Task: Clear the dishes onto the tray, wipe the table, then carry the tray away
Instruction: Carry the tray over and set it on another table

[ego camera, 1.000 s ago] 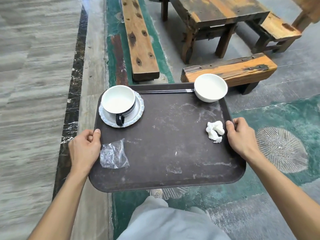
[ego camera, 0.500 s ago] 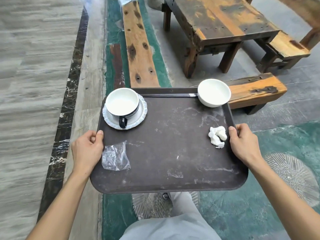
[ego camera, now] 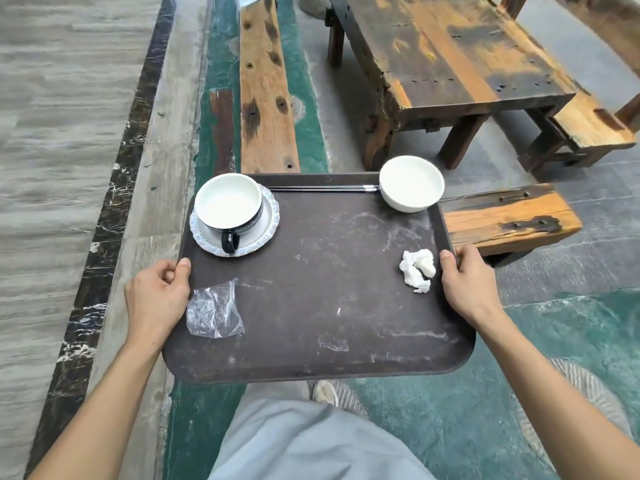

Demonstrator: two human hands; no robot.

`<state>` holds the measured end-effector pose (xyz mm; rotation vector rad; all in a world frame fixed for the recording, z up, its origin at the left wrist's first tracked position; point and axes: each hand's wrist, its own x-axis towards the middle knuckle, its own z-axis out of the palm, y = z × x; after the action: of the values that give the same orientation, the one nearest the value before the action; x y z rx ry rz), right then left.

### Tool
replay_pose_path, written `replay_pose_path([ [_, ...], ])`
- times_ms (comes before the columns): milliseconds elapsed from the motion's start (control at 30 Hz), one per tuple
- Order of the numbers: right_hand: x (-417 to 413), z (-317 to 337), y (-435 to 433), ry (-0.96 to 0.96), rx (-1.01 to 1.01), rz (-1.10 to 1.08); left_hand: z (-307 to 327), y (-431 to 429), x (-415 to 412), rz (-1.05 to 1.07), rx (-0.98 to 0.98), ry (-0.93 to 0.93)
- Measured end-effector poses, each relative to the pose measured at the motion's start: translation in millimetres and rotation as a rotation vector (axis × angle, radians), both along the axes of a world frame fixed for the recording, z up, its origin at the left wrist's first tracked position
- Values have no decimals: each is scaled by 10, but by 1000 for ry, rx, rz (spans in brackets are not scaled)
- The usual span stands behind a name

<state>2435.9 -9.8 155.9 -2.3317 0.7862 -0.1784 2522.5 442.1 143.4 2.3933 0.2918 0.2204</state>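
I hold a dark brown tray (ego camera: pixel 322 358) in the air in front of me. My left hand (ego camera: pixel 157 299) grips its left edge and my right hand (ego camera: pixel 467 285) grips its right edge. On the tray's far left a white cup with a dark handle (ego camera: pixel 228 206) sits on a white saucer (ego camera: pixel 266 230). A white bowl (ego camera: pixel 411 183) stands at the far right corner. Dark chopsticks (ego camera: pixel 318 189) lie along the far rim. A crumpled white tissue (ego camera: pixel 417 270) lies by my right thumb, and a clear plastic wrapper (ego camera: pixel 213 311) by my left hand.
A worn wooden table (ego camera: pixel 450 57) stands ahead on the right. A long wooden bench (ego camera: pixel 265 88) runs along its left, a short bench (ego camera: pixel 509 220) sits just beyond the tray's right corner, and another bench (ego camera: pixel 588 126) is at far right. Grey stone floor lies to the left.
The table and benches have slid downward and closer in view as I move with the tray. Both hands keep the same grip and the dishes have not shifted.
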Motion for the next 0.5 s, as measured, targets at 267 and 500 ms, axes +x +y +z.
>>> replay_pose_path([
  [267,1017,-43,-299,-6,-10,-31,1,-365,1285,-44,13,-13],
  [500,2114,-120,-470,-20,-11,-102,25,-665,2718,-138,-16,-12],
])
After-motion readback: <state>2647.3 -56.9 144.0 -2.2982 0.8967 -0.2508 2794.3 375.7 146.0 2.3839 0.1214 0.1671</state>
